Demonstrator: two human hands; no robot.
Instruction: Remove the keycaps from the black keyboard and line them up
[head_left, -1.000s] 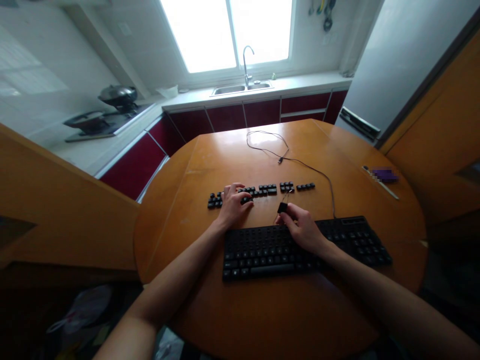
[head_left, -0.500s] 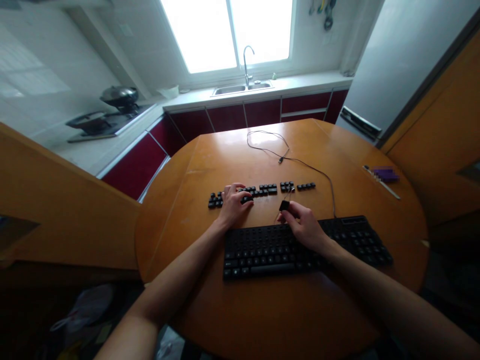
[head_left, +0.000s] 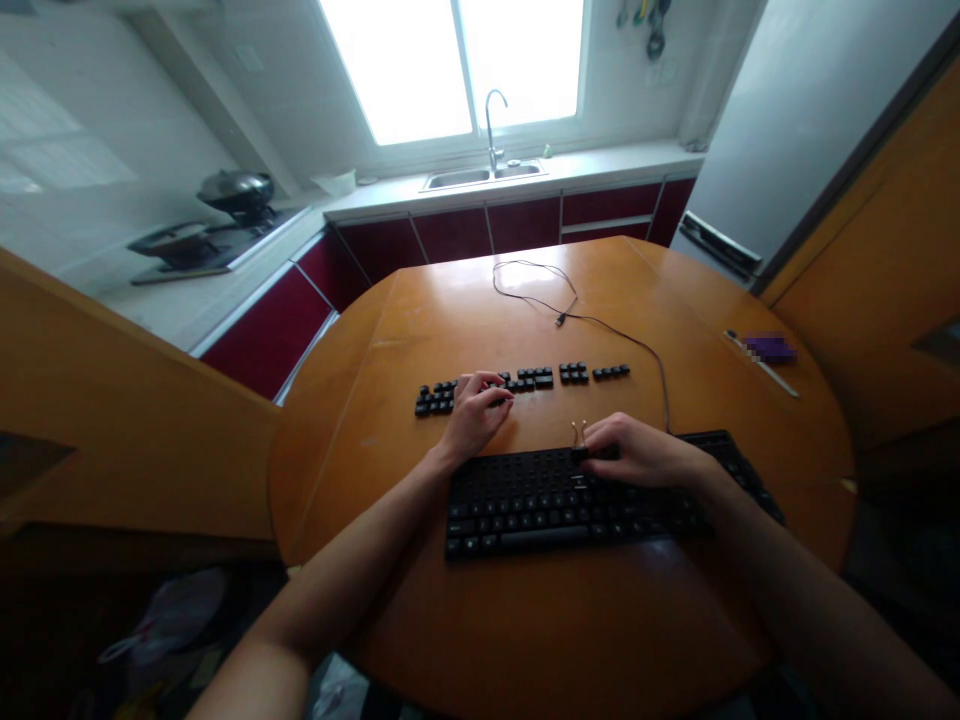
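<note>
A black keyboard (head_left: 525,500) lies in front of me, with bare key sockets across its upper rows. My right hand (head_left: 626,452) is closed at the keyboard's upper middle, pinching a wire keycap puller (head_left: 577,434) whose two thin prongs point up. A small black piece (head_left: 578,454) shows at those fingertips, against the keyboard. Just beyond the keyboard's left part, my left hand (head_left: 476,415) hovers by the loose black keycaps (head_left: 534,378). Its thumb and index fingertip come together; whatever is between them is too small to make out. This hand hides part of the keycap row.
The keyboard's cable (head_left: 626,338) runs back across the wooden table (head_left: 375,440) and ends in a loop. A white stick-like tool (head_left: 772,375) and a purple item (head_left: 771,348) lie at the right. Beyond are a sink (head_left: 461,178) and a stove (head_left: 225,245).
My right hand has come down from above the keyboard's back edge onto its upper middle, and the puller's prongs now point up. My left hand's fingers have lifted slightly off the keycaps and drawn together.
</note>
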